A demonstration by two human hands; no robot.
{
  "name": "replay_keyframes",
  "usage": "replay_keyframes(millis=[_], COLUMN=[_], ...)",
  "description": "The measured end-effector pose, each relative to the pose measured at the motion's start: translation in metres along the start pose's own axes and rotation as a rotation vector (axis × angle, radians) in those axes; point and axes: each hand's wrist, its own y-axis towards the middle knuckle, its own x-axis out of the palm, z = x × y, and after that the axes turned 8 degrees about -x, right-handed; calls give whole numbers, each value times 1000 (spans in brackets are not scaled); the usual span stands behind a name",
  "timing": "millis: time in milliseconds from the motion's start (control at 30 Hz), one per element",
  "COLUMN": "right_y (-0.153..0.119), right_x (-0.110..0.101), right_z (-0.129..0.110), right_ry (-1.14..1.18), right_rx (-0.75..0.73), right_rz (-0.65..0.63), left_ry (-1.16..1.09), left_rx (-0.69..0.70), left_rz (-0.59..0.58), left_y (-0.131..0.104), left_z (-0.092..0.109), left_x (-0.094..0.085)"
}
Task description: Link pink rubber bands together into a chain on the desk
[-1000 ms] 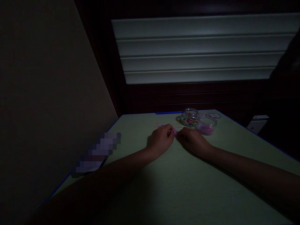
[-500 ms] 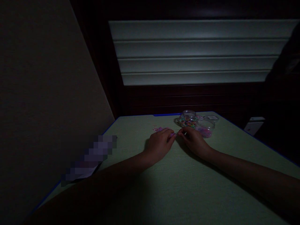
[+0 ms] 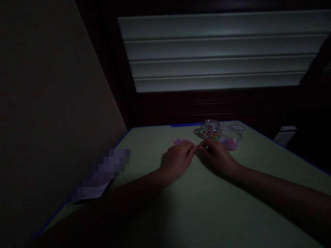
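My left hand is closed in a pinch over the green table, just in front of a small pile of pink and purple bits. Close beside it on the right, my right hand also pinches, thumb against fingers. Something tiny and pale shows between the two sets of fingertips, too small and dark to make out. Behind my right hand stands an open clear jar of colourful rings. A second clear container with pink and purple pieces is right of it, partly hidden by the hand.
A clear round lid lies at the table's back right. A blurred-out flat object rests along the left edge near the wall. Beyond the right edge is a white box-like object. A slatted panel rises behind the table.
The fingertips have shifted slightly, and more of the pink pile shows behind my left hand. The pink bits seen earlier at my left fingertips are less visible. The whole view has tilted a little.
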Motion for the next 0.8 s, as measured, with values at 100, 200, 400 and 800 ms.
replay_keyframes(millis=[100,200,400,800], right_y=[0,1,0,4], right_x=[0,0,1,-5], right_z=[0,0,0,-5], right_ry=[18,23,37,355], right_rx=[8,9,18,269], right_rz=[7,11,-32,-22], left_ry=[-30,-73,-104,-182], left_rx=[-13,-23,-35,-47], left_rz=[-12,-24,-35,36], left_y=[0,1,3,2], left_z=[-1,-3,-7,-1], left_x=[0,1,5,1])
